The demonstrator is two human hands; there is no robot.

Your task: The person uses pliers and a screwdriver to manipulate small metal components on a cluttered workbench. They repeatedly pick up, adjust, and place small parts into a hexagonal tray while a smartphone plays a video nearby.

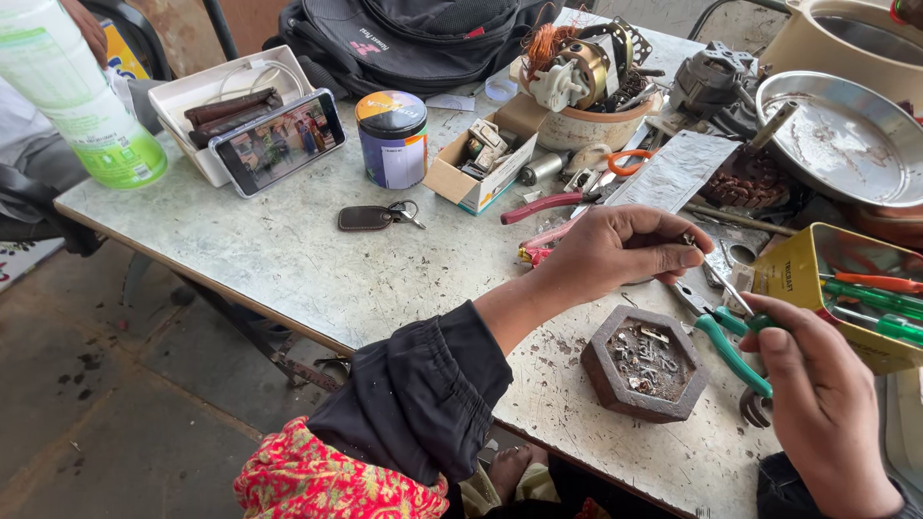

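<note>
Right hand (825, 404) partly cut off at frame bottom, fingers closed on green-handled screwdriver (728, 291). Left hand (620, 252) pinching a tiny part, too small to identify, above hexagonal tray (600, 367). Beyond, pliers (546, 205) half hidden among clutter.

The left hand (615, 252) pinches a small metal part (689, 239) while the right hand (822, 399) holds a green-handled screwdriver (733, 293) to it above a hexagonal tray (644, 363).

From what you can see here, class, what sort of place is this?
Probably a small appliance-repair bench: a worn table strewn with motor parts, pliers and a box of screwdrivers.
</note>
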